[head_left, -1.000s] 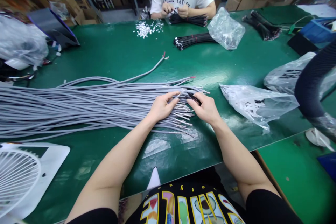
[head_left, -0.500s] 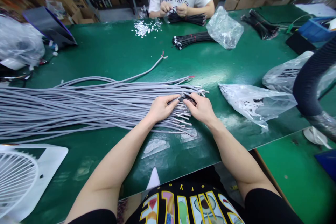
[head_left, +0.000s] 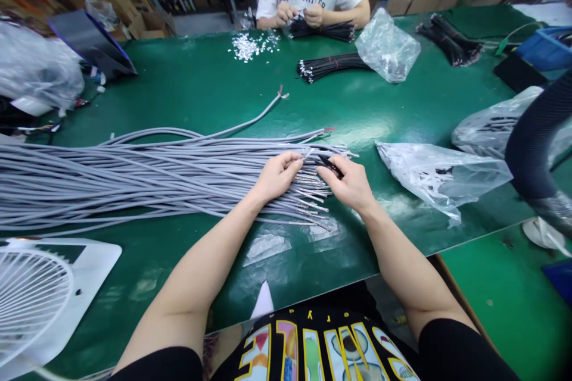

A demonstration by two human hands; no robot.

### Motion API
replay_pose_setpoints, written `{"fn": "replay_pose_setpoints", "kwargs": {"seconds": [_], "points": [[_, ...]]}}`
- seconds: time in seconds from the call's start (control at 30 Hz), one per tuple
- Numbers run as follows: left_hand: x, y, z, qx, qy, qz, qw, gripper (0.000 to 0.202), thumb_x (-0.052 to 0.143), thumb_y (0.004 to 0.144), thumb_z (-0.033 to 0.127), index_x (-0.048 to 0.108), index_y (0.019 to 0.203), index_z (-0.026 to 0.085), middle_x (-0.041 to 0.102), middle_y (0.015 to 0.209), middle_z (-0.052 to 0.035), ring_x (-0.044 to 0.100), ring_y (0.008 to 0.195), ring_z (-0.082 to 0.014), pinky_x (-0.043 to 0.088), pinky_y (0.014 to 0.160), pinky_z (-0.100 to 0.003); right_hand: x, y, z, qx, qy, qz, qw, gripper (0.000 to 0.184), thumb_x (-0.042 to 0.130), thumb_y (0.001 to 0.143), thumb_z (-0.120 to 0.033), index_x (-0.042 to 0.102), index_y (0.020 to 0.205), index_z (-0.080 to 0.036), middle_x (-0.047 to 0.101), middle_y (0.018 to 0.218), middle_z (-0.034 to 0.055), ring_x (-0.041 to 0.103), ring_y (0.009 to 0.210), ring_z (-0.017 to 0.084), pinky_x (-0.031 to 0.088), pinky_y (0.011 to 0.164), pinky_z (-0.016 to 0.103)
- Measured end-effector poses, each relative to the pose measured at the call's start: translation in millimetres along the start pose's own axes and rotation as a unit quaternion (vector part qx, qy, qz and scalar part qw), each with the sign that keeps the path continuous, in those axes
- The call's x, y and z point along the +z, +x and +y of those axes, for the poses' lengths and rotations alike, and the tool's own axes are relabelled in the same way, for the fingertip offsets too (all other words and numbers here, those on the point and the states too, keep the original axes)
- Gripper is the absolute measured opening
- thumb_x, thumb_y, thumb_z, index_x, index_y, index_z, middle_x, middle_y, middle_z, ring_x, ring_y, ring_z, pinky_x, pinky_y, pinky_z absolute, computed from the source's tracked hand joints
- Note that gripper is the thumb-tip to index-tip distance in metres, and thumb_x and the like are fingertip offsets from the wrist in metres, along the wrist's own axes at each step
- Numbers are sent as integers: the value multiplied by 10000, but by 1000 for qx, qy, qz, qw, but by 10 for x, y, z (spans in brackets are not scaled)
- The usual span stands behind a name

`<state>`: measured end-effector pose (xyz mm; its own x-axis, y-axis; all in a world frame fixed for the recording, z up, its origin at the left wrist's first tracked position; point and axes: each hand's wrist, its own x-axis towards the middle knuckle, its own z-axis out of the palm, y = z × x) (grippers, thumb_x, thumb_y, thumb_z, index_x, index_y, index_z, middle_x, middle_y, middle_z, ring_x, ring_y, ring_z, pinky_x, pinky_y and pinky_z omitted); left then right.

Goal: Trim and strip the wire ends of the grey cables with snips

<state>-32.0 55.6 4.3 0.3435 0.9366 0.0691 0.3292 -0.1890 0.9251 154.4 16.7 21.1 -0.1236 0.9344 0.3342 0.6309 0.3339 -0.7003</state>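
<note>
Long grey cables (head_left: 187, 181) lie in a thick bundle across the left of the table, with stripped ends toward the right. Over those ends, my left hand (head_left: 279, 175) pinches one grey cable near its tip, between thumb and forefinger. Close beside it on the right, my right hand (head_left: 351, 181) is closed round small black snips (head_left: 330, 165). Their dark tips point left toward the held cable end, with a small gap between. My palm hides most of the snips' handle.
Right of my hands lies a clear plastic bag (head_left: 440, 175) of small white pieces. A thick black hose (head_left: 531, 137) curves down at the right edge. At lower left is a white fan (head_left: 96, 268). Across the table, a person handles black cables (head_left: 328, 30) near scattered white bits (head_left: 250, 46).
The snips have moved slightly right, away from the cable end, and my hands are a little farther apart. The whole view has shifted slightly.
</note>
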Motion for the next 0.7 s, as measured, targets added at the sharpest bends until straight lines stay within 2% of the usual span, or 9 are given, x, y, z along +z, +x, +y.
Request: {"fn": "replay_pose_setpoints", "kwargs": {"seconds": [0.13,0.27,0.7], "points": [[-35,11,13,22,-26,10,999,350,498,853,422,640,940,114,592,666,-5,492,607,-112,392,600,-223,77,61,107,32,-63,-42,997,273,540,850,-415,499,676,-209,493,584,-12,430,555,132,281,559,264],[-47,-3,33,33,-15,-1,999,356,491,856,434,651,906,120,643,748,-28,550,716,-142,425,675,-234,118,57,68,41,-85,-46,994,280,521,857,-426,491,681,-210,508,591,-9,435,549,138,270,553,262],[-26,-32,44,24,-7,-3,1000,339,495,858,399,665,929,115,623,678,-16,544,673,-138,421,648,-233,122,45,31,52,-85,-43,994,261,526,855,-419,506,702,-209,519,592,-15,438,545,133,256,553,253]]}}
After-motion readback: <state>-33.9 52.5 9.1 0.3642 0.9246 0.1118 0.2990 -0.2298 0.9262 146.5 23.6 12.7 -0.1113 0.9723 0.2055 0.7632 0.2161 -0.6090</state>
